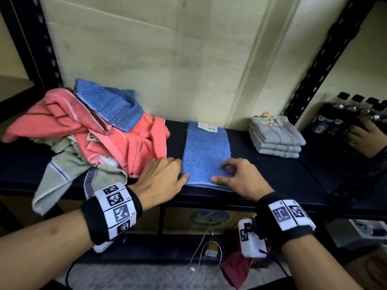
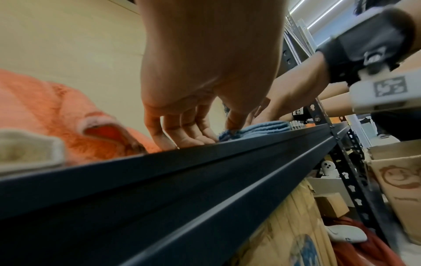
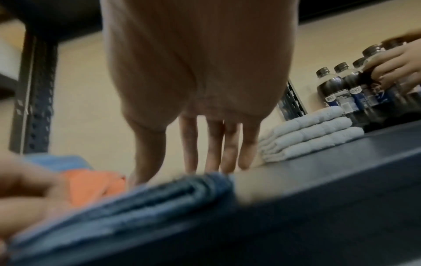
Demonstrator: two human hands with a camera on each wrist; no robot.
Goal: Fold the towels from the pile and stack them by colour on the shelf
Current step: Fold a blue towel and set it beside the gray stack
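Folded blue towel (image 1: 206, 151) lies flat at mid-shelf (image 1: 272, 174), near edge at the shelf front; left hand (image 1: 162, 177) at its left near corner, fingers straight, tips touching the shelf and towel edge; right hand (image 1: 238, 177) on its right near corner, thumb flat on the cloth, fingers loosely bent over it — not gripping. Pile (image 1: 88, 130) left of the towel; grey stack (image 1: 276, 139) right of it; bottles (image 1: 354, 114) further right, another person's hand (image 1: 365, 139) on them.

"Face Towel" — tag (image 1: 270, 120) on grey towel stack (image 1: 276, 139).
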